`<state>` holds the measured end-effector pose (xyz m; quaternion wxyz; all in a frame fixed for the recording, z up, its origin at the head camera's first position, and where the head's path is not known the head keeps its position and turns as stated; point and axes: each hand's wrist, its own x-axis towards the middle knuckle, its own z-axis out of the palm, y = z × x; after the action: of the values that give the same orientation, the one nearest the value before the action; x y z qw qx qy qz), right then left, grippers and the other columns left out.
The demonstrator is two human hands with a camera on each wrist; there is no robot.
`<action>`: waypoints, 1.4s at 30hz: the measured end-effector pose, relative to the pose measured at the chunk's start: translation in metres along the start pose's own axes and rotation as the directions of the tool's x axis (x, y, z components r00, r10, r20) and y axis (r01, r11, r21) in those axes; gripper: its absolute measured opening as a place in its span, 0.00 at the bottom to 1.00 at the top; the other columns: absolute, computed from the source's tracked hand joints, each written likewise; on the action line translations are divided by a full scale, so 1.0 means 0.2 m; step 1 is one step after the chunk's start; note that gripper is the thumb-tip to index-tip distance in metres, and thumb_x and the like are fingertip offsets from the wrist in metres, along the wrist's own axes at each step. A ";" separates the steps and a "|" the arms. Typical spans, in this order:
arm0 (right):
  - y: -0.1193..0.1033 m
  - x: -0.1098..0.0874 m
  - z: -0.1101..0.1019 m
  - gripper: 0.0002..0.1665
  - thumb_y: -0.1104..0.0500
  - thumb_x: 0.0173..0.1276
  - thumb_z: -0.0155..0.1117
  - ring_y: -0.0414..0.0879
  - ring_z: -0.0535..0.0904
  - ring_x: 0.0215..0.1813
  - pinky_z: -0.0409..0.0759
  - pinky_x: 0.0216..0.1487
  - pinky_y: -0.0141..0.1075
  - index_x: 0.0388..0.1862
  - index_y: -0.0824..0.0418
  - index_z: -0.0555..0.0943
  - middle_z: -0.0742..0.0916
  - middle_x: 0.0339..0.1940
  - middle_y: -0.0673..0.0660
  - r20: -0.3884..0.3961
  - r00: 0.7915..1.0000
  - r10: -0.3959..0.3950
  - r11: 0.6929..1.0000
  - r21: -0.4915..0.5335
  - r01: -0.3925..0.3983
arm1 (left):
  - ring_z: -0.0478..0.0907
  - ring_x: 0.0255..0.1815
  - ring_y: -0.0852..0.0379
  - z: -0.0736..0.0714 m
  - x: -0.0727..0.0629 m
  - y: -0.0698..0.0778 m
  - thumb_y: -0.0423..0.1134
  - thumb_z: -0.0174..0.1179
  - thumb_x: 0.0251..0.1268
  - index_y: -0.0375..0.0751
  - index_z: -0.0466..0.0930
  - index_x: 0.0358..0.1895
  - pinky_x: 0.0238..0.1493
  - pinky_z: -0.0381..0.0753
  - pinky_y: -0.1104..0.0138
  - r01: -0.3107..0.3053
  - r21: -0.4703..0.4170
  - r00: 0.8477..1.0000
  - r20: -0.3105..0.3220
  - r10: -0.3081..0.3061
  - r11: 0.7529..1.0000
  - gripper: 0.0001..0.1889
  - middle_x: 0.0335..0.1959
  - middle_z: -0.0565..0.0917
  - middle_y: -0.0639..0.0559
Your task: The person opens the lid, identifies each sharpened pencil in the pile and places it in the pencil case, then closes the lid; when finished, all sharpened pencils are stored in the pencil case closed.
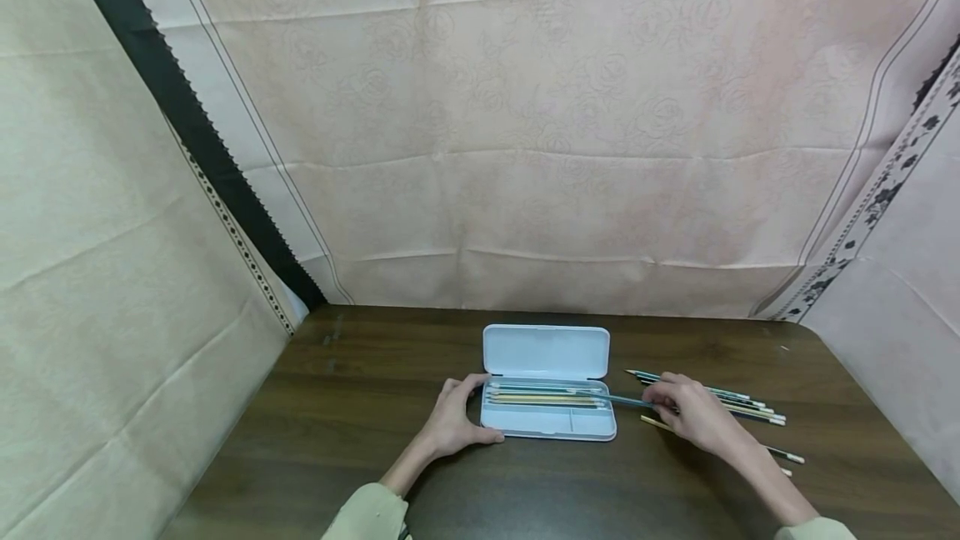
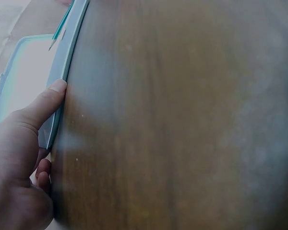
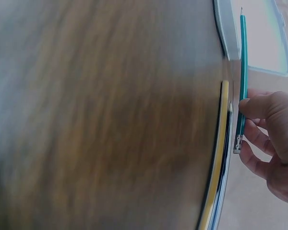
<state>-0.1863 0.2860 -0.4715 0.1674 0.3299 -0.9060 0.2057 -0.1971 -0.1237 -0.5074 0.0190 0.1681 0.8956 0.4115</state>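
My right hand (image 1: 686, 412) pinches a slim teal pencil (image 3: 243, 57) near its eraser end; leftward, its tip reaches over the open, pale-blue rectangular plastic case (image 1: 525, 421) my left hand (image 1: 459, 421) grips. Slender loose pencils (image 1: 757, 412) lie beside my right hand.

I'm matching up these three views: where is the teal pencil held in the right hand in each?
Head: right of lower centre; the teal pencil runs from the right hand over the pencil case.
Left wrist: top left corner, slanting, tip downward.
Right wrist: right side, nearly vertical, tip at top.
Shared landmark: the open pencil case.
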 end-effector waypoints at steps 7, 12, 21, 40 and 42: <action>-0.05 0.06 0.03 0.18 0.76 0.53 0.73 0.34 0.73 0.31 0.76 0.31 0.35 0.36 0.55 0.86 0.77 0.31 0.41 0.049 0.998 0.048 0.999 0.006 -0.048 | 0.66 0.56 0.48 0.00 0.00 0.00 0.53 0.81 0.44 0.47 0.69 0.71 0.54 0.70 0.49 0.006 0.005 1.000 0.000 -0.006 1.000 0.47 0.57 0.70 0.45; -0.09 0.10 0.05 0.17 0.75 0.54 0.74 0.35 0.74 0.32 0.77 0.33 0.36 0.36 0.55 0.86 0.79 0.32 0.42 0.064 0.997 0.039 0.999 -0.005 -0.039 | 0.66 0.55 0.48 0.00 0.00 0.00 0.54 0.81 0.44 0.47 0.69 0.71 0.53 0.71 0.49 0.011 0.007 1.000 0.000 -0.011 1.000 0.47 0.56 0.69 0.45; -0.16 0.18 0.11 0.14 0.73 0.57 0.73 0.39 0.78 0.37 0.80 0.38 0.39 0.38 0.57 0.88 0.83 0.35 0.46 0.092 0.996 0.020 1.000 0.000 -0.020 | 0.65 0.55 0.49 0.00 0.00 0.00 0.54 0.81 0.44 0.48 0.69 0.70 0.53 0.70 0.50 0.009 0.006 1.000 0.002 -0.009 1.000 0.47 0.57 0.70 0.46; -0.27 0.31 0.18 0.11 0.70 0.57 0.75 0.39 0.76 0.35 0.80 0.38 0.37 0.38 0.57 0.88 0.82 0.34 0.47 0.114 0.993 -0.034 0.999 0.031 0.031 | 0.66 0.56 0.48 0.00 0.00 0.00 0.54 0.81 0.44 0.48 0.69 0.70 0.54 0.70 0.49 -0.002 0.007 1.000 0.000 0.002 1.000 0.47 0.57 0.70 0.46; -0.28 0.32 0.18 0.12 0.70 0.57 0.75 0.39 0.76 0.36 0.80 0.39 0.37 0.38 0.58 0.88 0.83 0.34 0.47 0.111 0.993 -0.041 0.999 0.029 0.038 | 0.66 0.56 0.48 0.00 0.00 0.00 0.54 0.81 0.44 0.48 0.69 0.71 0.54 0.70 0.49 -0.003 0.005 1.000 0.002 0.003 1.000 0.47 0.57 0.70 0.46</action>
<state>-0.2015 0.1964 -0.4609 0.1159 0.3608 -0.9045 0.1956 -0.1978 -0.1239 -0.5073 0.0188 0.1696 0.8964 0.4092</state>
